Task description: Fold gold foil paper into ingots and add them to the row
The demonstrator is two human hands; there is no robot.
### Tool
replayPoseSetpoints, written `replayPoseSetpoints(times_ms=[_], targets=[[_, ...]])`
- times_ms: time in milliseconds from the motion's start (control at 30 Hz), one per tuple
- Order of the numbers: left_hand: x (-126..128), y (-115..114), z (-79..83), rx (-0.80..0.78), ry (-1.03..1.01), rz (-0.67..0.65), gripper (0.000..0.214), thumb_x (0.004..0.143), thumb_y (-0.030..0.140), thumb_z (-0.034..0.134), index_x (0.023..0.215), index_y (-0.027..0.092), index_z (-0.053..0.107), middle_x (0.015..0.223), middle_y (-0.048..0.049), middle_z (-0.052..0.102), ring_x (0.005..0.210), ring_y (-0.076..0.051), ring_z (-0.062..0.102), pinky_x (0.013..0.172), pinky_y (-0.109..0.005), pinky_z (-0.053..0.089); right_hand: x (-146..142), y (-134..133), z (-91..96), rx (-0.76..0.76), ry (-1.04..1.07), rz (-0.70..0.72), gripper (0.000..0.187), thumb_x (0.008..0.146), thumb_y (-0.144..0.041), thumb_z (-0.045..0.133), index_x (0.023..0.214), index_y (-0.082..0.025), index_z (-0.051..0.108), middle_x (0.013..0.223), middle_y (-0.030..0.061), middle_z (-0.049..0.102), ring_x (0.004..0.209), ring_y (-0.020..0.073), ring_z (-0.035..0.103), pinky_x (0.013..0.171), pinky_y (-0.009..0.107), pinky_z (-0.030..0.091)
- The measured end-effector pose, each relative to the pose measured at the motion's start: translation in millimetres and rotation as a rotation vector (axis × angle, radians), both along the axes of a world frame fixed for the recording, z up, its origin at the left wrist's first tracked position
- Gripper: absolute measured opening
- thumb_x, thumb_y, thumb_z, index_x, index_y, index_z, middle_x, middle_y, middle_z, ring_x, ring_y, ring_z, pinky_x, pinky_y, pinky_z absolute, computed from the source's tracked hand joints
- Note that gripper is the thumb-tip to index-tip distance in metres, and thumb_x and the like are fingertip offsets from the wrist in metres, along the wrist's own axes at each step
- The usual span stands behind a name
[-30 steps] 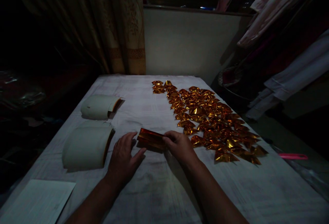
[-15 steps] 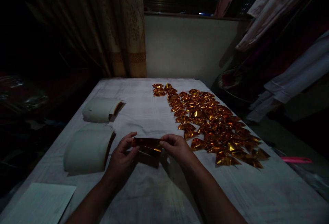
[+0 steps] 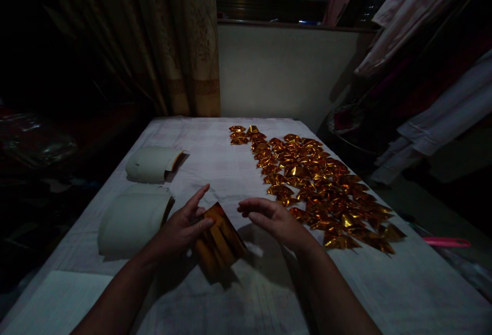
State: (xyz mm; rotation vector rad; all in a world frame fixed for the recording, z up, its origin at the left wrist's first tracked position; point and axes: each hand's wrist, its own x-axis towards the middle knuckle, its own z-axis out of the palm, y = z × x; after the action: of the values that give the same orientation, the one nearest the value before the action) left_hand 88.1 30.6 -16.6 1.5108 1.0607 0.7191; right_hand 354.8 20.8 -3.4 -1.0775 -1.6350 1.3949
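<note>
The left hand point(image 3: 179, 235) pinches a gold foil sheet point(image 3: 223, 245) beneath its thumb point(image 3: 200, 228), over the bench point(image 3: 403, 294); the right hand point(image 3: 284, 226) curves loosely beside it, fingers parted, empty. Beyond folded gold pieces point(image 3: 307, 173) stands a pink container point(image 3: 337, 7), contents hidden.

Dim, near-black far left of the fingers point(image 3: 198, 198), soft shadows on the tablecloth point(image 3: 215, 163) beneath them, glints on folded gold-foil pieces point(image 3: 296, 172) to their right, stretched edges

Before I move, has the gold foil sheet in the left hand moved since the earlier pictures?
Yes: against the nearer curved paper stack, the gold foil sheet has turned and shifted toward the person.
</note>
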Motion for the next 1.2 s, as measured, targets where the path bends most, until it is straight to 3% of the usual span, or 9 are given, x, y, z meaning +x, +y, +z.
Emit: replayPoseSetpoints(times_ms=[133,267,467,567,733,800,900,1067,1200], targets=[[6.0,14.0,15.5,-0.054,0.097,-0.250,0.099,0.085,0.046,0.067,0.160,0.024,0.006,0.079,0.0051,0.060,0.066,-0.012,0.055,0.062,-0.024,0.043,-8.2,-1.1,-2.8,0.326,-0.141,0.005,0.042,0.090,-0.022,0.061,0.132,-0.029,0.061,0.144,0.0080,0.055,0.134,0.0216,0.051,0.109,0.043,0.044],[14.7,27.4,18.9,-0.149,0.128,-0.422,0.109,0.082,0.043,0.073,0.160,0.024,0.000,0.081,0.0047,0.059,0.069,-0.011,0.051,0.064,-0.023,0.040,-15.5,-3.6,-2.4,0.495,-0.171,0.102,0.048,0.086,-0.008,0.059,0.127,-0.031,0.065,0.153,0.0077,0.044,0.142,0.0208,0.042,0.114,0.042,0.038],[22.7,41.2,12.6,-0.210,0.075,-0.467,0.116,0.076,0.043,0.077,0.160,0.025,-0.001,0.083,0.0038,0.062,0.074,-0.013,0.058,0.070,-0.027,0.046,-17.7,0.7,-12.7,0.626,-0.277,0.024,0.027,0.082,-0.011,0.068,0.102,-0.028,0.074,0.149,0.0083,0.050,0.139,0.0238,0.046,0.109,0.044,0.043],[22.4,45.6,15.8,-0.055,0.144,-0.341,0.110,0.075,0.046,0.076,0.160,0.024,0.009,0.108,-0.0059,0.069,0.095,-0.020,0.065,0.083,-0.035,0.052,-17.4,4.0,-19.8,0.768,-0.355,-0.078,0.022,0.082,-0.014,0.069,0.096,-0.029,0.074,0.141,0.0064,0.059,0.133,0.0236,0.050,0.107,0.045,0.044],[6.9,37.5,23.9,0.437,0.335,0.102,0.065,0.092,0.061,0.049,0.143,0.021,0.051,0.145,-0.0135,0.056,0.133,-0.030,0.052,0.108,-0.047,0.044,-16.1,6.5,-31.5,1.001,-0.474,-0.415,0.018,0.092,-0.019,0.058,0.100,-0.026,0.073,0.122,0.0080,0.070,0.115,0.0228,0.061,0.094,0.040,0.048],[-0.7,25.3,20.5,0.606,0.393,0.003,0.059,0.098,0.060,0.039,0.141,0.024,0.054,0.145,-0.0113,0.057,0.134,-0.029,0.052,0.112,-0.050,0.041,-15.8,5.7,-39.8,1.023,-0.520,-0.502,0.019,0.095,-0.021,0.057,0.103,-0.026,0.073,0.114,0.0077,0.073,0.106,0.0218,0.063,0.090,0.038,0.049],[-5.5,2.9,3.4,0.855,0.537,-0.194,0.072,0.090,0.064,0.056,0.150,0.027,0.043,0.150,-0.0119,0.052,0.139,-0.033,0.046,0.117,-0.062,0.028,-15.1,1.6,-54.0,1.029,-0.576,-0.435,0.017,0.096,-0.021,0.058,0.104,-0.026,0.072,0.108,0.0067,0.074,0.100,0.0206,0.063,0.085,0.035,0.049],[1.0,-21.7,-36.7,0.937,0.733,-0.134,0.043,0.095,0.023,0.056,0.138,0.025,0.055,0.134,-0.0106,0.066,0.125,-0.026,0.060,0.113,-0.058,0.034,-10.9,-12.8,-65.4,0.982,-0.615,-0.246,0.013,0.091,-0.017,0.064,0.099,-0.025,0.073,0.104,0.0058,0.074,0.095,0.0203,0.064,0.079,0.032,0.049],[9.7,-29.6,-47.7,1.019,0.717,-0.106,0.031,0.094,0.011,0.052,0.116,0.025,0.069,0.115,-0.0066,0.075,0.109,-0.025,0.067,0.101,-0.050,0.045,-6.9,-27.3,-64.5,0.859,-0.656,-0.175,0.023,0.086,-0.012,0.067,0.103,-0.025,0.073,0.105,0.0061,0.074,0.095,0.0214,0.064,0.081,0.035,0.049]])
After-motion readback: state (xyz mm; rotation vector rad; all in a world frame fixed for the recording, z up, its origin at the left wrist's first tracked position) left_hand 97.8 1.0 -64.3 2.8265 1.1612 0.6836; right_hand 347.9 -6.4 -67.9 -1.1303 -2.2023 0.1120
